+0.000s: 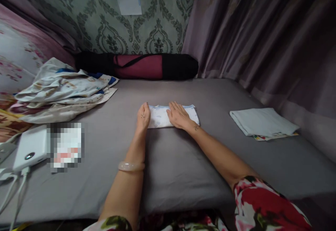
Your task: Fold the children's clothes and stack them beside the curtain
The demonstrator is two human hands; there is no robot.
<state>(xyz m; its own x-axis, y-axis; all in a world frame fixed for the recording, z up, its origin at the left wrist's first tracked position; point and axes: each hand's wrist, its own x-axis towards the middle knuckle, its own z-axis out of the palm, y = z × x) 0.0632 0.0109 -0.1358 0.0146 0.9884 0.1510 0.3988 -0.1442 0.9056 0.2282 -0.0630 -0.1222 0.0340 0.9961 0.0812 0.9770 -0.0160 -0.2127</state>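
Observation:
A small folded white cloth (pixel 159 117) with a pale blue edge and faint light marks lies flat on the grey sheet in front of me. My right hand (pixel 179 116) rests palm down on its middle right part, fingers stretched out. At the cloth's left end, my left hand (pixel 143 117) stands on its side, touching the edge, with its fingers pointing away from me. Its fingertips are partly hidden from view. A pale bangle (pixel 131 166) circles the left forearm.
A folded pale grey cloth (pixel 262 121) lies at right on the grey sheet (pixel 181 168). At left are a heap of crumpled cloths (pixel 65 87), a white power bank (pixel 30 148) with cables, and a blurred-out item (pixel 67 145). A long black-and-maroon bag (pixel 139 66) lies along the wall.

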